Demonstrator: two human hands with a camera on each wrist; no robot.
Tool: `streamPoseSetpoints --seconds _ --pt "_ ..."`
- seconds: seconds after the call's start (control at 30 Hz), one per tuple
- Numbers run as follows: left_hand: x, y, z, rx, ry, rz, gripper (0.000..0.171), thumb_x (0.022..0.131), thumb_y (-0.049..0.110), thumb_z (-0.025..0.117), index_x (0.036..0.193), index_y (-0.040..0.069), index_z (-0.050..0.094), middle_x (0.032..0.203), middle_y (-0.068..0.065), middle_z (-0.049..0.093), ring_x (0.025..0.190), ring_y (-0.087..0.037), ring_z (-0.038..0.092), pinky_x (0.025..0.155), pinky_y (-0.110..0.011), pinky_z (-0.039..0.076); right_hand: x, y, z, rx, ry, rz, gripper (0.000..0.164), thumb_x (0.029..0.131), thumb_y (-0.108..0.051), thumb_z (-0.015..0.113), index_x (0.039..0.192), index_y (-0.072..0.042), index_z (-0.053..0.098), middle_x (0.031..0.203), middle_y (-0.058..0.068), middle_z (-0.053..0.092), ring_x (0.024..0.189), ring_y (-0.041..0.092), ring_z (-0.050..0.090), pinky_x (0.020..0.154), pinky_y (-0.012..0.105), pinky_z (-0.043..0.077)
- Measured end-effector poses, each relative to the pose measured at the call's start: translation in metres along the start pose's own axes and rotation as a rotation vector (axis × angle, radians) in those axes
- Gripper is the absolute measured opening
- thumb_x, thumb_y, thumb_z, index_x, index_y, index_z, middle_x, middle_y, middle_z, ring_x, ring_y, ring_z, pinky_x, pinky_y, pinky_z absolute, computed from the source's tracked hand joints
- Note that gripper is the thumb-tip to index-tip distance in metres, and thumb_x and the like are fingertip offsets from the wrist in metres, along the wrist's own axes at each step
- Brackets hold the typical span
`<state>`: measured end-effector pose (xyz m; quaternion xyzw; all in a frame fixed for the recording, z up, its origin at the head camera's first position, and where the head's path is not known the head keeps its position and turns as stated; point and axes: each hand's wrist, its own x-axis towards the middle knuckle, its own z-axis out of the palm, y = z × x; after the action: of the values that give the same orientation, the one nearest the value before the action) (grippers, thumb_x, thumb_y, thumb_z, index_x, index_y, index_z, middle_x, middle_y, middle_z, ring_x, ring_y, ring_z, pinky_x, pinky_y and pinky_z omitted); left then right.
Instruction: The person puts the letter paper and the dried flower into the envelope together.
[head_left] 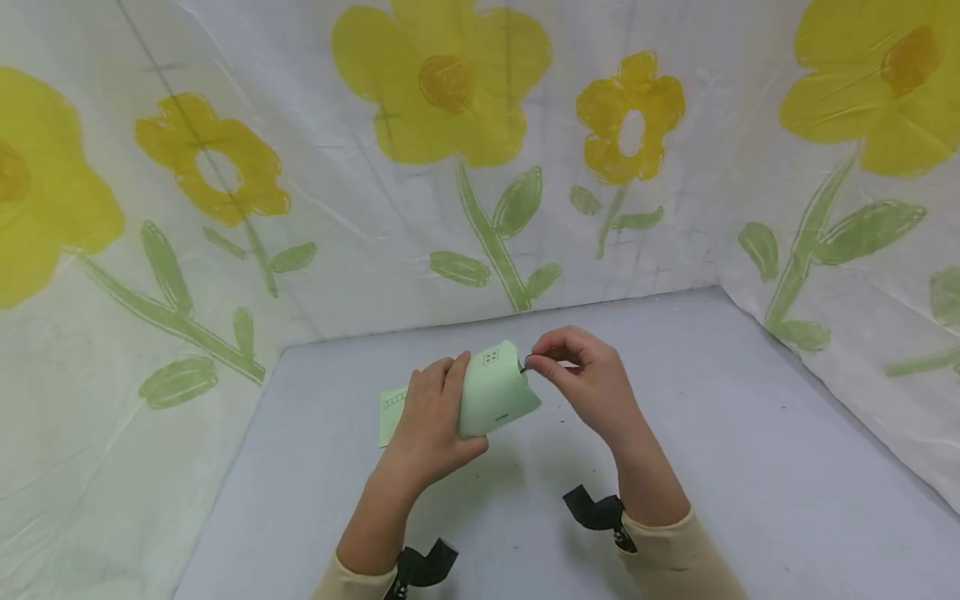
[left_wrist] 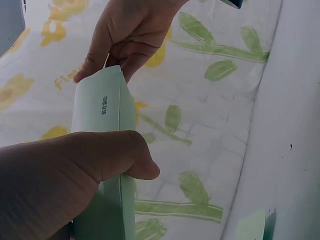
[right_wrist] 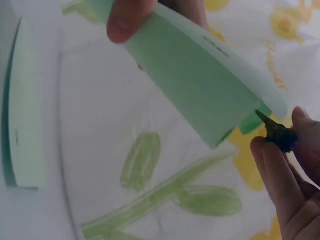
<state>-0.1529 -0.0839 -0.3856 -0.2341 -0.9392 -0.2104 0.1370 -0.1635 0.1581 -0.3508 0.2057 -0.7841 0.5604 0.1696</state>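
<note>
My left hand (head_left: 431, 417) grips a pale green paper envelope (head_left: 491, 392) around its middle, holding it tilted above the table. Its thumb (left_wrist: 115, 155) lies across the face with the small printed characters. The envelope's mouth points right and gapes a little. At that mouth my right hand (head_left: 585, 379) pinches a small dark object (right_wrist: 281, 137) between thumb and fingertips. One end of it narrows to a thin point, which reaches the envelope's opening; its exact kind cannot be told. Whatever is inside the envelope is hidden.
A second pale green envelope (head_left: 392, 408) lies on the table behind my left hand. Tiny dark crumbs (head_left: 561, 408) dot the grey-white tabletop (head_left: 712, 433). White cloth with yellow flowers (head_left: 450, 83) hangs around the back and sides. Black bands (head_left: 592, 507) sit on both wrists.
</note>
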Motion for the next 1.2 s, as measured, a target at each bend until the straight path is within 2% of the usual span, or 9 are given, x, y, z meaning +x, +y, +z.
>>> streamPoseSetpoints --seconds 0.27,0.43,0.53,0.67,0.73,0.83,0.93,1.03,1.2 --pt "0.0 0.001 0.0 0.01 0.038 0.018 0.108 0.067 0.029 0.089 0.154 0.003 0.03 0.137 -0.019 0.045 0.125 -0.038 0.043 0.11 -0.062 0.028 -0.003 -0.001 0.003 0.106 -0.31 0.021 0.017 0.102 -0.017 0.06 0.104 -0.011 0.075 0.109 0.0 0.066 0.094 0.021 0.061 0.077 0.035 0.054" --pt "0.002 0.003 0.0 0.011 0.046 0.026 0.108 0.067 0.027 0.09 0.154 0.005 0.031 0.136 -0.018 0.045 0.125 -0.036 0.042 0.109 -0.062 0.028 -0.003 -0.002 -0.002 0.189 -0.534 0.038 0.023 0.105 -0.017 0.055 0.118 -0.006 0.07 0.115 0.004 0.069 0.105 0.022 0.065 0.091 0.04 0.053" --pt "0.002 0.004 0.0 0.013 0.045 0.035 0.107 0.067 0.027 0.09 0.153 0.005 0.032 0.136 -0.018 0.046 0.126 -0.035 0.042 0.109 -0.062 0.028 -0.003 0.0 -0.002 0.214 -0.606 0.044 0.025 0.104 -0.018 0.056 0.122 -0.005 0.068 0.116 0.006 0.068 0.106 0.025 0.065 0.092 0.041 0.052" --pt "0.002 0.005 0.001 0.004 0.017 0.02 0.107 0.067 0.026 0.09 0.154 0.005 0.032 0.137 -0.018 0.046 0.126 -0.035 0.042 0.11 -0.06 0.027 -0.004 0.002 -0.003 0.166 -0.585 0.038 0.018 0.103 -0.018 0.059 0.114 -0.007 0.069 0.105 0.005 0.069 0.093 0.026 0.064 0.083 0.04 0.054" --pt "0.001 0.006 0.003 -0.007 -0.027 -0.007 0.108 0.068 0.028 0.091 0.155 0.006 0.031 0.138 -0.017 0.046 0.125 -0.034 0.043 0.11 -0.058 0.029 -0.005 0.002 -0.006 0.118 -0.544 0.05 0.019 0.102 -0.019 0.06 0.114 -0.008 0.07 0.104 0.003 0.07 0.091 0.023 0.065 0.081 0.039 0.055" --pt "0.001 0.005 0.006 -0.029 -0.137 -0.061 0.108 0.069 0.032 0.09 0.155 0.005 0.03 0.138 -0.017 0.047 0.124 -0.034 0.046 0.107 -0.055 0.033 -0.005 0.003 -0.014 0.021 -0.481 0.099 0.026 0.102 -0.026 0.061 0.12 -0.011 0.071 0.113 0.0 0.07 0.099 0.017 0.066 0.085 0.039 0.054" --pt "-0.001 0.003 0.013 -0.027 -0.284 -0.124 0.108 0.069 0.036 0.09 0.154 0.004 0.031 0.136 -0.019 0.048 0.121 -0.036 0.048 0.105 -0.055 0.036 -0.005 0.006 -0.024 -0.086 -0.432 0.169 0.036 0.101 -0.037 0.061 0.128 -0.015 0.069 0.124 -0.001 0.067 0.111 0.017 0.065 0.092 0.044 0.052" --pt "-0.001 -0.001 0.025 -0.021 -0.407 -0.154 0.105 0.068 0.036 0.09 0.152 0.002 0.036 0.13 -0.019 0.051 0.114 -0.036 0.051 0.103 -0.058 0.037 -0.006 0.009 -0.031 -0.165 -0.403 0.221 0.041 0.1 -0.044 0.06 0.13 -0.018 0.067 0.126 -0.001 0.066 0.114 0.019 0.063 0.095 0.047 0.05" --pt "-0.001 -0.005 0.047 0.007 -0.529 -0.168 0.106 0.065 0.039 0.093 0.149 0.004 0.041 0.129 -0.017 0.054 0.114 -0.035 0.052 0.103 -0.06 0.037 -0.006 0.013 -0.037 -0.199 -0.385 0.252 0.043 0.1 -0.045 0.06 0.132 -0.018 0.065 0.126 -0.002 0.066 0.117 0.022 0.062 0.096 0.049 0.049"
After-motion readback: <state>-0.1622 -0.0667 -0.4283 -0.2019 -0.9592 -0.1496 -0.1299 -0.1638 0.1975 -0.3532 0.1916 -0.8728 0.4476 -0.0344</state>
